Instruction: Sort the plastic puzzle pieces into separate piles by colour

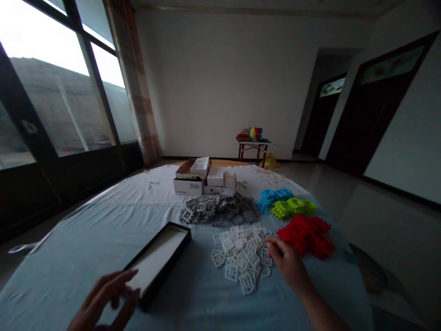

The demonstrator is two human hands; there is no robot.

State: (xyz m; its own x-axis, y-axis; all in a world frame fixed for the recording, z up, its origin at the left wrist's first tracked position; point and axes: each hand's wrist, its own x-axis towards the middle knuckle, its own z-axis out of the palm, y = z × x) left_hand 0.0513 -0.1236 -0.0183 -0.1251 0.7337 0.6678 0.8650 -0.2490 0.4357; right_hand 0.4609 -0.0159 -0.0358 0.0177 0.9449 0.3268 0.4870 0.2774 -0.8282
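Observation:
My left hand [108,296] is at the near end of a shallow black box [165,269] with a pale inside. Its fingers and thumb are apart, and the fingertips reach over the box's left rim; I cannot tell whether they touch it. To the right, my right hand [289,264] has its thumb and fingers pinched at the right edge of a heap of white plastic window-shaped pieces [241,253]. What lies between those fingertips, if anything, is too small to make out. A red pile of plastic pieces [306,235] sits just beyond the right hand.
Behind the white heap lies a grey pile of interlocking pieces [220,209]. Blue pieces [274,197] and lime green pieces [292,208] are at the right. Several white and brown boxes [189,186] stand at the back of the cloth-covered table [86,243]. A small side table [253,143] is by the wall.

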